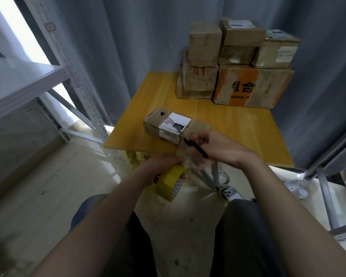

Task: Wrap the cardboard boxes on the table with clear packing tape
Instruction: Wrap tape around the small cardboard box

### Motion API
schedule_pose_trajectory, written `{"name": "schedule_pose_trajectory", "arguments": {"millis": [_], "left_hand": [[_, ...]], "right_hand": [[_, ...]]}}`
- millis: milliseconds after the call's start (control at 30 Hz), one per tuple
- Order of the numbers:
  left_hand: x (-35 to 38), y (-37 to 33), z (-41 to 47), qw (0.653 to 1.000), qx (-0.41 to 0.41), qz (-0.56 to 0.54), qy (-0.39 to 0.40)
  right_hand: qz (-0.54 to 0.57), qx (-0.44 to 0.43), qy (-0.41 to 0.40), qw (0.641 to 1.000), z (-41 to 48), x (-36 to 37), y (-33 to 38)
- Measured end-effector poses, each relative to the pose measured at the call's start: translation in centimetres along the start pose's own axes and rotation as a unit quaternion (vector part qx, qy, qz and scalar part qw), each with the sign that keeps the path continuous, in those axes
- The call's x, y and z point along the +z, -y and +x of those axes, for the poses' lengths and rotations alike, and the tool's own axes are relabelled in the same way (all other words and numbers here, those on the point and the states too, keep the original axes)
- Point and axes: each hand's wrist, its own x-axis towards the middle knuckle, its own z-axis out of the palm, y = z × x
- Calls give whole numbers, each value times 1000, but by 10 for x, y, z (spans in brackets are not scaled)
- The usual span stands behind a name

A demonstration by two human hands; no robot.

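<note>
A small cardboard box (164,124) with a white label lies near the front edge of the wooden table (228,124). My left hand (164,164) grips a yellowish roll of packing tape (171,183) below the table's edge. A strip of clear tape (185,150) runs from the roll up to the box's right end. My right hand (206,144) holds a thin black tool (196,147), perhaps a knife or pen, against that strip.
Several taped cardboard boxes (238,62) are stacked at the table's far right corner. A metal shelf rack (28,80) stands to the left. Grey curtains hang behind. A phone (231,193) and tape rolls lie on the floor by the table legs.
</note>
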Motion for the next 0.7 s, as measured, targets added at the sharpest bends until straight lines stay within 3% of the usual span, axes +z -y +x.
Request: {"name": "schedule_pose_trajectory", "arguments": {"millis": [133,233,500,700], "left_hand": [[2,-6,-5,1000,-7,24,3],[3,-10,-10,1000,-17,21,-2],[6,-12,-17,999,-7,31,-11],[8,-19,-24,1000,-11,18,-13]], "right_hand": [[-35,117,125,985,-26,-26,-36],[-56,182,110,976,-36,-41,-55],[-104,200,60,972,-21,-42,-52],[-112,147,45,982,0,-22,-41]]}}
